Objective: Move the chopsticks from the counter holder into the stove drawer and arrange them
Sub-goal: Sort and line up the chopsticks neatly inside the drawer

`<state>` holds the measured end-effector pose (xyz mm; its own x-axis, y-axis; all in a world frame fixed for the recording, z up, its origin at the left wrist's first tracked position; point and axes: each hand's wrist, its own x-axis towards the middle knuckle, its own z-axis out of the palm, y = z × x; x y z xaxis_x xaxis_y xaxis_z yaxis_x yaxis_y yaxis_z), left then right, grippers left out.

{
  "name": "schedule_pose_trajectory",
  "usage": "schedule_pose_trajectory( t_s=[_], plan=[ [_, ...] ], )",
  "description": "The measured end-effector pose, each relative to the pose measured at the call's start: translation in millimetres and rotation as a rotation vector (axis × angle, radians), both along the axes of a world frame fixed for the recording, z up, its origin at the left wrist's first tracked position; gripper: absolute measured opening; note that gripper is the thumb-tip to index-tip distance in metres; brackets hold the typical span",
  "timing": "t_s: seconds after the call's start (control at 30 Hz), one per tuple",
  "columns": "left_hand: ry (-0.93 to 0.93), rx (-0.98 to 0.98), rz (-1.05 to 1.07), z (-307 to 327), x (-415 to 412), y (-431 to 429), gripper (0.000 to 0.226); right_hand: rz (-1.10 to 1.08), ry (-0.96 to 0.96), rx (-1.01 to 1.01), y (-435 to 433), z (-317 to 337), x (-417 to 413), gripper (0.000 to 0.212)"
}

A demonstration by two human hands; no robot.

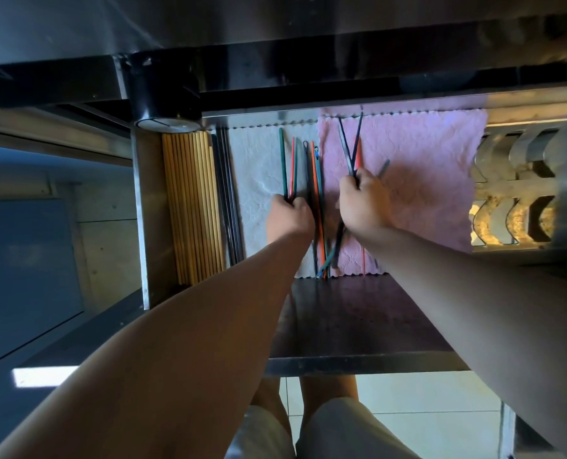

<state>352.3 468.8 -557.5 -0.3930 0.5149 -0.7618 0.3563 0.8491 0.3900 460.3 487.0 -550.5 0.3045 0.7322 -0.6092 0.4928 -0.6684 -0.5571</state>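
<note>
Found the chopsticks [316,200] in the open drawer [358,316], long axes running front to back, far tips aimed at the drawer's rear, mostly parallel. Noted thin sticks in teal, red, orange and near-black, lying loose along the seam between a white cloth [255,180] and a pink cloth [424,180]. Saw the left hand [290,217] clenched round the near ends of a teal and red pair [288,167], pointing straight back over the white cloth. Saw the right hand [363,203] gripping several dark sticks [350,144], crossed just above the knuckles and fanned toward the back over the pink cloth. Made out a tidy row of bamboo sticks [192,207] along the drawer's left side, same direction, with a few black ones just beside. Could not count the held sticks: near ends hidden inside both fists, other lengths slanting under the right wrist. Could barely read the perforated metal panel [520,200] at right, blurred and shadowed.
</note>
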Motion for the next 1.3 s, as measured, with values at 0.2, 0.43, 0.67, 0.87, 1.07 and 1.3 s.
schedule_pose_trajectory(
  t_s=[0.2,0.43,0.67,0.87,1.07,1.3],
  plan=[
    [-0.064,-0.027,0.079,-6,3,5,0.015,-0.041,0.034,0.134,-10,2,5,0.030],
    [-0.074,-0.072,0.103,-3,-1,11,0.008,0.055,-0.039,0.091,-13,-5,1,0.021],
    [-0.075,-0.032,0.107,11,-20,6,0.016,0.062,-0.124,-0.043,-10,-16,-14,0.020],
    [-0.094,-0.021,0.093,14,-38,3,0.021,0.074,-0.176,-0.133,-2,-17,-25,0.024],
    [-0.135,-0.023,0.085,17,-39,3,0.011,0.053,-0.183,-0.115,0,-10,-26,0.014],
    [-0.189,-0.011,0.129,17,-31,4,0.014,0.087,-0.156,-0.080,0,2,-8,0.020]
  ],
)
